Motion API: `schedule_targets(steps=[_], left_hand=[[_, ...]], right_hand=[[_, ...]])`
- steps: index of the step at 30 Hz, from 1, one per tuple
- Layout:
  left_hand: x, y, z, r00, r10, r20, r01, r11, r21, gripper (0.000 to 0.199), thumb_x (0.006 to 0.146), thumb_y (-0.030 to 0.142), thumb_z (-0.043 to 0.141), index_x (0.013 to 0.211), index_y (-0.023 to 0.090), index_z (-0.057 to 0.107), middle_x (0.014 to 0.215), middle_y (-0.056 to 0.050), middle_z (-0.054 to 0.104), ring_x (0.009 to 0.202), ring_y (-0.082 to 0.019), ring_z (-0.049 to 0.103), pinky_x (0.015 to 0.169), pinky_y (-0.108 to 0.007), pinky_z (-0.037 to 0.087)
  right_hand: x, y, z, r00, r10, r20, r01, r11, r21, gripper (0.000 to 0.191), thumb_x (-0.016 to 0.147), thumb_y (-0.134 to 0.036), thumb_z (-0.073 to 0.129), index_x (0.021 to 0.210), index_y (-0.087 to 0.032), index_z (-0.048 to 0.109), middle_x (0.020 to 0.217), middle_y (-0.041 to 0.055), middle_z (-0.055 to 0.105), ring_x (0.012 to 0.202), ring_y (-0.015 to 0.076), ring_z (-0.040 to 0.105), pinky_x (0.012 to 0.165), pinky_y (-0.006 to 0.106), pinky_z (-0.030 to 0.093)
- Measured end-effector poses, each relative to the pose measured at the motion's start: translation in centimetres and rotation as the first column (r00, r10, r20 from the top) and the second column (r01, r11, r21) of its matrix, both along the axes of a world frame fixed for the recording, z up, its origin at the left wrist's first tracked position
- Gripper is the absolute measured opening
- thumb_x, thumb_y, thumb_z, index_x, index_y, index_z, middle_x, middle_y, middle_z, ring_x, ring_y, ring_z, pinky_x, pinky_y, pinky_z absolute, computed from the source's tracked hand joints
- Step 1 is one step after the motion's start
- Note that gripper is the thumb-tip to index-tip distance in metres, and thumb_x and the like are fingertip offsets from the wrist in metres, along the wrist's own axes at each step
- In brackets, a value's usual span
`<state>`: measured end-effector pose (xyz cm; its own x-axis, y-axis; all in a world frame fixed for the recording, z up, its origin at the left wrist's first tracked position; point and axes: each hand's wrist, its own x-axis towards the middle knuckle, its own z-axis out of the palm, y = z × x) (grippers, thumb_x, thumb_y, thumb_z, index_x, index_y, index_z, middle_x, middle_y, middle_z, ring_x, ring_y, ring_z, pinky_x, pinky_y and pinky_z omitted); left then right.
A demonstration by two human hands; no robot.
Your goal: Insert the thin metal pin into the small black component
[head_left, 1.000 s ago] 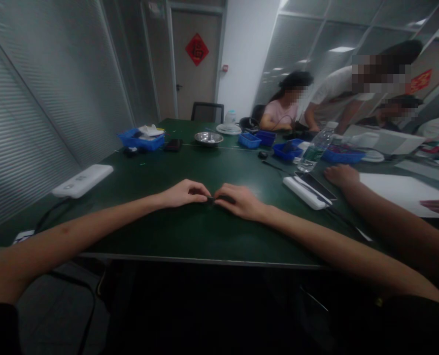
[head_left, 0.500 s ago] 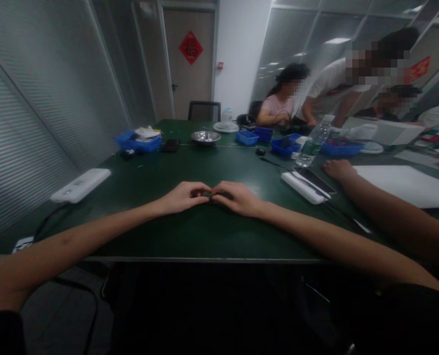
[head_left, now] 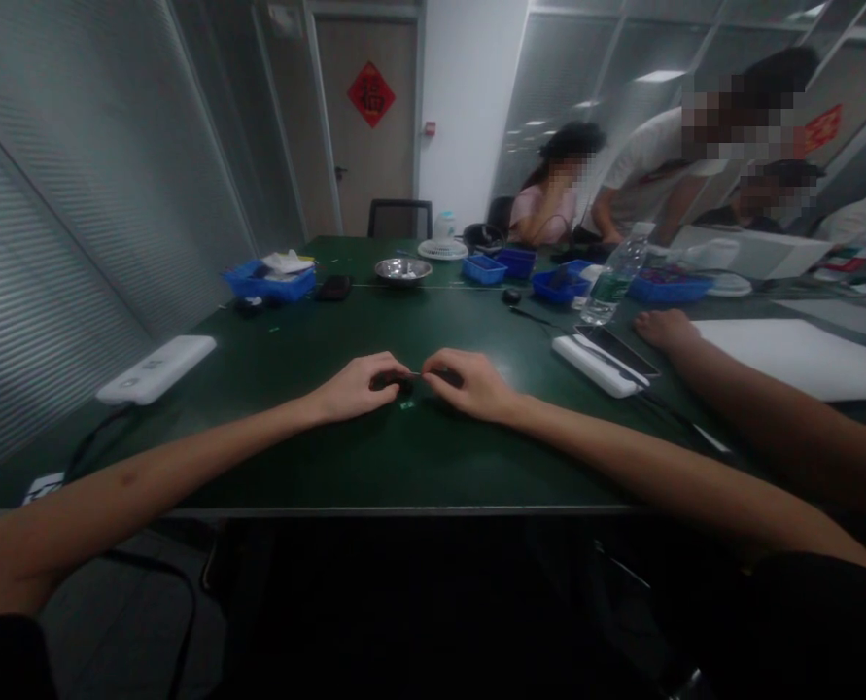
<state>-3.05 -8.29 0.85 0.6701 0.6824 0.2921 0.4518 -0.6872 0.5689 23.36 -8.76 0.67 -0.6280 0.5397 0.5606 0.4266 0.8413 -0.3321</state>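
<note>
Over the middle of the green table (head_left: 294, 476), my left hand (head_left: 360, 387) and my right hand (head_left: 470, 381) face each other with a small gap between the fingertips. A thin, light sliver (head_left: 416, 374) spans that gap, pinched by the fingertips of both hands. Something small and dark (head_left: 404, 387) shows under my left fingers; its kind is too small to tell. Just below it a tiny green piece (head_left: 407, 405) lies on the tabletop, apart from both hands.
White power strips lie left (head_left: 156, 369) and right (head_left: 599, 366). A phone (head_left: 618, 350), a plastic bottle (head_left: 617, 277) and a co-worker's arm (head_left: 782, 389) are on the right. Farther back are a metal bowl (head_left: 402, 273) and blue trays (head_left: 270, 285).
My hands have drawn slightly apart, exposing the thin sliver between them. The tiny green piece, formerly at my fingertips, now lies on the table below. Across the table, a person's hand has risen.
</note>
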Motion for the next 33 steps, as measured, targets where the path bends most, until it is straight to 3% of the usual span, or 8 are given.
schedule_targets(steps=[3,6,16,22,28,33], left_hand=[[0.1,-0.3,0.0,0.999,-0.033,-0.034,0.034,0.999,0.016,0.036,0.097,0.044,0.066,0.125,0.021,0.071,0.119,-0.009,0.065,0.108,-0.025,0.063,0.091,-0.036,0.05],[0.0,-0.3,0.1,0.996,-0.058,-0.067,0.059,0.998,0.01,0.045,0.093,0.05,0.071,0.128,0.022,0.07,0.119,-0.009,0.064,0.105,-0.025,0.063,0.087,-0.035,0.051],[-0.2,0.0,0.4,0.985,-0.088,-0.146,0.102,0.99,0.094,0.036,0.101,0.043,0.062,0.125,0.018,0.07,0.109,-0.009,0.064,0.092,-0.021,0.062,0.079,-0.032,0.05],[-0.9,0.8,0.6,0.962,-0.155,-0.223,0.181,0.978,0.103,0.038,0.102,0.045,0.059,0.128,0.019,0.067,0.116,-0.011,0.064,0.1,-0.023,0.063,0.084,-0.033,0.05],[-1.6,1.4,0.8,0.967,-0.118,-0.226,0.14,0.986,0.086,0.038,0.099,0.049,0.06,0.123,0.021,0.07,0.109,-0.009,0.066,0.094,-0.022,0.064,0.08,-0.032,0.049],[-3.8,3.9,0.5,0.966,-0.025,-0.258,0.049,0.995,0.087,0.036,0.097,0.049,0.061,0.118,0.021,0.071,0.108,-0.009,0.068,0.094,-0.022,0.064,0.081,-0.032,0.049]], right_hand=[[0.0,0.0,0.0,1.0,-0.001,-0.007,0.001,1.0,0.007,0.013,0.101,-0.028,0.059,0.105,-0.019,0.067,0.101,0.0059,0.072,0.085,0.0176,0.066,0.075,0.029,0.049],[0.0,0.0,-0.1,1.0,0.003,0.0,-0.003,1.0,0.011,0.013,0.101,-0.029,0.058,0.105,-0.019,0.067,0.1,0.0059,0.072,0.086,0.0179,0.066,0.075,0.029,0.049],[0.0,0.1,-0.1,0.999,-0.02,-0.034,0.021,0.999,0.026,0.013,0.101,-0.03,0.059,0.104,-0.019,0.067,0.098,0.0055,0.072,0.082,0.0171,0.065,0.073,0.029,0.049],[0.1,0.0,0.0,1.0,-0.004,-0.031,0.004,1.0,0.008,0.012,0.101,-0.028,0.058,0.105,-0.019,0.067,0.099,0.0054,0.072,0.085,0.0175,0.066,0.076,0.029,0.05],[0.0,-0.2,0.1,1.0,0.008,-0.021,-0.008,1.0,-0.004,0.014,0.101,-0.03,0.058,0.105,-0.019,0.067,0.1,0.0058,0.072,0.084,0.0177,0.066,0.075,0.03,0.05],[0.0,-0.2,0.1,1.0,0.022,-0.018,-0.022,1.0,-0.013,0.014,0.1,-0.029,0.058,0.105,-0.019,0.067,0.101,0.0062,0.073,0.082,0.0178,0.065,0.075,0.031,0.051]])
